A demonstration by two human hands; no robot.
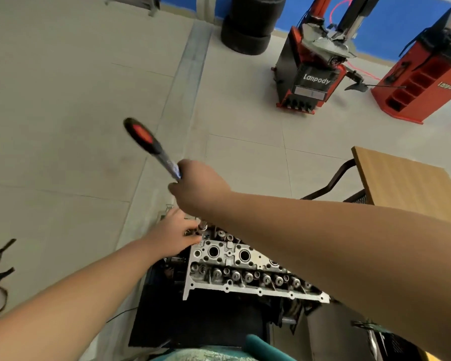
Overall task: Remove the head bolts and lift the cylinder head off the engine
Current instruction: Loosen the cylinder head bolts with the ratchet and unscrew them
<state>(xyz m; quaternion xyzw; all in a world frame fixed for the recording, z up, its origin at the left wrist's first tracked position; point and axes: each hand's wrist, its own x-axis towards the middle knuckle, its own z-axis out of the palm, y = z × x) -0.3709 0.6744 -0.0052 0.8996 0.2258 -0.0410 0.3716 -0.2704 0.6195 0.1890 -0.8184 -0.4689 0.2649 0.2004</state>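
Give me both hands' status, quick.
Left hand: pinches the socket at the cylinder head.
Right hand: grips the ratchet wrench.

Both hands reach forward, the right hand [193, 188] fisted above the pinching left hand [175, 234].

Open floor [76, 100] left of cylinder head [245, 269] (wooden table [406, 183] crowding right)
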